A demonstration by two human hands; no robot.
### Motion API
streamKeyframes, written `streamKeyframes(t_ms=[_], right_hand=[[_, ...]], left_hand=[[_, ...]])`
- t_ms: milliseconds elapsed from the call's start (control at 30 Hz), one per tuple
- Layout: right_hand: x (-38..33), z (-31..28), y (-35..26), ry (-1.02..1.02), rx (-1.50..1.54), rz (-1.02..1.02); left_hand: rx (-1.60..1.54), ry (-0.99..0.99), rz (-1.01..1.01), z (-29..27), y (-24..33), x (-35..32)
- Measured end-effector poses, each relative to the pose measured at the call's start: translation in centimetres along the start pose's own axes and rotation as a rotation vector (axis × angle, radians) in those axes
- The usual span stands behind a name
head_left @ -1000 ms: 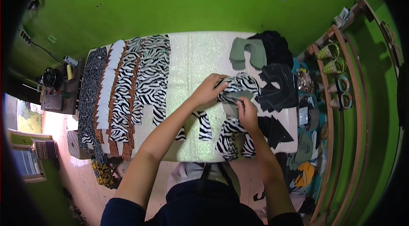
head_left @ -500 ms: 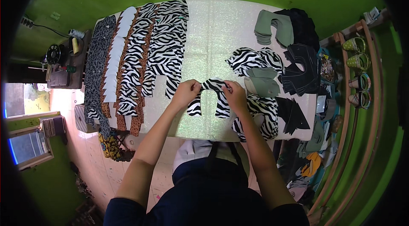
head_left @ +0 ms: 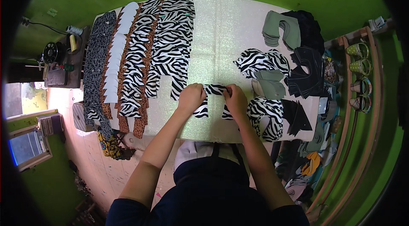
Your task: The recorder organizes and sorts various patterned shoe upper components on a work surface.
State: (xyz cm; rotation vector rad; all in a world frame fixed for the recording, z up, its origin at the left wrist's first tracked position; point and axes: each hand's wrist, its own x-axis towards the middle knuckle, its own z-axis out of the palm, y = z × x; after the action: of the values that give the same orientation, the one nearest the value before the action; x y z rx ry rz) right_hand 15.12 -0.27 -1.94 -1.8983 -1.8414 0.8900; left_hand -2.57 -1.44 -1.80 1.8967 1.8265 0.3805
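A U-shaped zebra-print piece [head_left: 215, 90] of fabric or soft sheet hangs between my two hands, over the table near its front edge. My left hand [head_left: 192, 97] grips its upper left corner with closed fingers. The upper right corner is pinched by my right hand [head_left: 235, 99]. Its top edge is drawn nearly straight, and the two legs point down toward me, partly covered by the hands. Left of my left hand lie overlapping rows of zebra-print pieces [head_left: 172, 51]. Beside my right hand are more zebra-print pieces [head_left: 265, 117] and a small grey-green stack [head_left: 268, 84].
The table has a pale shiny cover [head_left: 208, 34]. Rows of white pieces [head_left: 115, 62] and dark grey patterned pieces [head_left: 97, 60] fill its left side. Black pieces [head_left: 306, 72] and grey-green U-shaped pieces [head_left: 281, 30] lie at right. A sewing machine [head_left: 53, 53] stands far left, a shoe rack [head_left: 360, 72] right.
The zebra-print piece's top edge has gone from arched to nearly straight. My left hand has turned, its back now covering more of the piece. The whole view has shifted slightly.
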Motion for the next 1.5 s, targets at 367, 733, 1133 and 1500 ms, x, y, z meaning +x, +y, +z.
streamKeyframes(t_ms=[367,733,1133,1500], right_hand=[[-0.4,-1.0,0.1,0.091,-0.168,0.06],[-0.7,-0.9,0.3,0.102,-0.234,0.043],[-0.5,-1.0,2.4,0.093,0.036,-0.074],[-0.8,-1.2,2.3,0.005,-0.165,-0.341]], left_hand=[[0.167,0.142,-0.003,0.2,0.4,-0.5],[0.162,0.289,-0.033,1.5,2.0,-1.2],[0.243,0.256,-0.08,2.1,2.8,-1.3],[0.028,0.165,-0.112,2.3,3.4,-0.7]])
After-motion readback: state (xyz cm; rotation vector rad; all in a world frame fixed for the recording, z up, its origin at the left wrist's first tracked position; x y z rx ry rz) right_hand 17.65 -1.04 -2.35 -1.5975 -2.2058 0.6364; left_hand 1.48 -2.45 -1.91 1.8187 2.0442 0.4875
